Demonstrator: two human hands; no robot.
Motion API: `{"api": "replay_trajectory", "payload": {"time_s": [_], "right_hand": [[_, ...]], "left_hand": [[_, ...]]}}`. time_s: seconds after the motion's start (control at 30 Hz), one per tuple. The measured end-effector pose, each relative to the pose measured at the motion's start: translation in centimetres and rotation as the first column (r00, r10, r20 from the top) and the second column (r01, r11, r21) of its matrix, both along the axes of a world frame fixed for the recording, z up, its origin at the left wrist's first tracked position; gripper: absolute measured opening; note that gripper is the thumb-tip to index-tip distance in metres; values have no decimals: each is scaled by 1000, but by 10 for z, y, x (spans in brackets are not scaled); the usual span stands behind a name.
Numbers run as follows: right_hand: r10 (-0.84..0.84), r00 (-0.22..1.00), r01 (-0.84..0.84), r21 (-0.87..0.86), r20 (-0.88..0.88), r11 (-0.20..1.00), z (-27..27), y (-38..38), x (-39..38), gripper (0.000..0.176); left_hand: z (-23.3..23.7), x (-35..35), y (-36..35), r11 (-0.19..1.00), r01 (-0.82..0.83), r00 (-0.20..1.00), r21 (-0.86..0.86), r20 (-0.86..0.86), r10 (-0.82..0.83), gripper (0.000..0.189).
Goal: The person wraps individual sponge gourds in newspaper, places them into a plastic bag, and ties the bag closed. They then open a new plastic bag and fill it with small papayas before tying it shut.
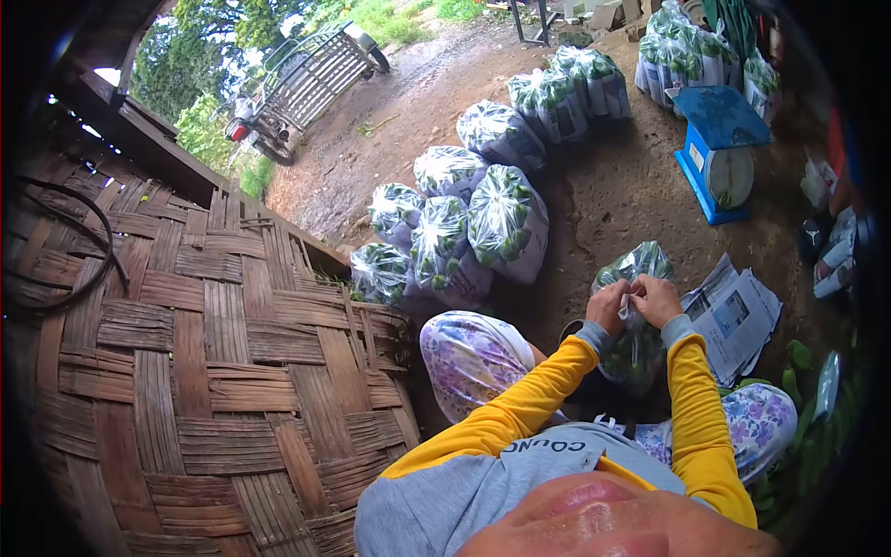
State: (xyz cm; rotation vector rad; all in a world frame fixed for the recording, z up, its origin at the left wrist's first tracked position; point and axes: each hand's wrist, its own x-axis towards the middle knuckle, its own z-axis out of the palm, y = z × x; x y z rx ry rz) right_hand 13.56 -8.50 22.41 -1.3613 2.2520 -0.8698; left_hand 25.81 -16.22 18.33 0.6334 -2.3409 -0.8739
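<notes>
Between my knees stands a clear plastic bag [633, 357] filled with long green vegetables. My left hand [608, 307] pinches the bag's gathered plastic from the left side. Close against it, my right hand [655, 300] has its fingers closed on the same plastic. The two sets of fingertips meet over the bag and cover part of it. Beside my right hand lies a stack of newspaper sheets [732, 316] on the ground.
Filled bags [506, 223] lined with newspaper stand in a curved row ahead. A blue weighing scale [719, 153] is at the right. Loose green vegetables [791, 382] lie by my right knee. A woven wall [213, 371] borders the left; a motorbike with a slatted cart [311, 84] stands outside.
</notes>
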Motion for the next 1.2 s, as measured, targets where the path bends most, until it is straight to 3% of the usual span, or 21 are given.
{"api": "replay_trajectory", "payload": {"time_s": [0.1, 0.17, 0.3, 0.4, 0.63, 0.77, 0.87, 0.97, 1.13, 1.2], "right_hand": [[25, 999, -24, 29, -36, 999, -8, -1, -3, 14], [47, 999, -46, 51, -12, 998, -12, -4, -6, 15], [100, 991, -101, 7, 90, 995, -12, -1, -15, 13], [154, 939, -140, -68, 308, 988, -23, -6, -24, 15], [382, 851, -471, 203, 362, 858, -7, -22, -50, 28], [488, 850, -526, 262, 199, 809, -5, -30, -49, 29], [605, 783, -463, 512, -146, 723, 36, -40, -30, 29], [634, 774, -578, 410, 1, 705, 27, -46, -44, 28], [669, 743, -646, 273, 11, 713, 21, -44, -50, 19], [656, 755, -626, 299, 2, 720, 21, -44, -49, 17]], "left_hand": [[-7, -2, -3, 996, 56, 995, 71, -87, -49, 28], [-9, 0, -8, 997, 55, 997, 62, -54, -51, 26], [-3, -1, -8, 998, -6, 996, -55, -90, 1, 26], [-3, -1, -2, 994, -72, 994, -78, -83, 65, 26], [-18, -4, 3, 993, -101, 983, -59, -157, 91, 23], [-10, 2, 3, 992, -73, 989, -106, -134, 59, 18], [-7, 5, 2, 978, -82, 993, -193, -94, 64, 15], [-9, 6, -2, 967, -54, 992, -249, -127, 22, 14], [-2, 6, -7, 982, -18, 970, -186, -241, -28, 18], [-1, 7, -9, 986, 6, 970, -167, -237, -46, 20]]}}
